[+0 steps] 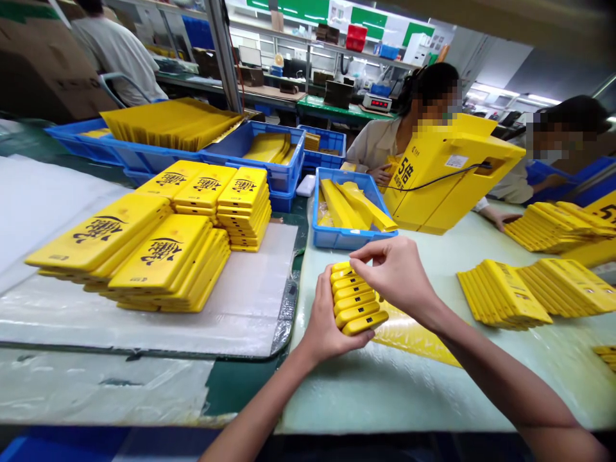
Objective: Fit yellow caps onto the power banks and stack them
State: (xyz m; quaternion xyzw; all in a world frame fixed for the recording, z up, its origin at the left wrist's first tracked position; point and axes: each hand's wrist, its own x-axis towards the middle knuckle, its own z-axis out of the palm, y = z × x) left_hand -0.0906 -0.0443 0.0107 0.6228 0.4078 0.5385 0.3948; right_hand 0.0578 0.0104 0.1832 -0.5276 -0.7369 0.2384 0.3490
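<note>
Yellow cases, one stack, clasped in the left hand. Right hand, fingers curled at the stack's top; whether pinching, I cannot tell. Blue bin, just beyond.

Green-topped bench is set below long shelf, bkgd. ctr.; ceiling lights are seen lit, upper rt.

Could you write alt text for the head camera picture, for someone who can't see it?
A person's left hand holds a small stack of flat yellow pieces while the right hand is at its top. Larger yellow stacks lie left, leaning yellow rows right, a blue bin beyond.
</note>
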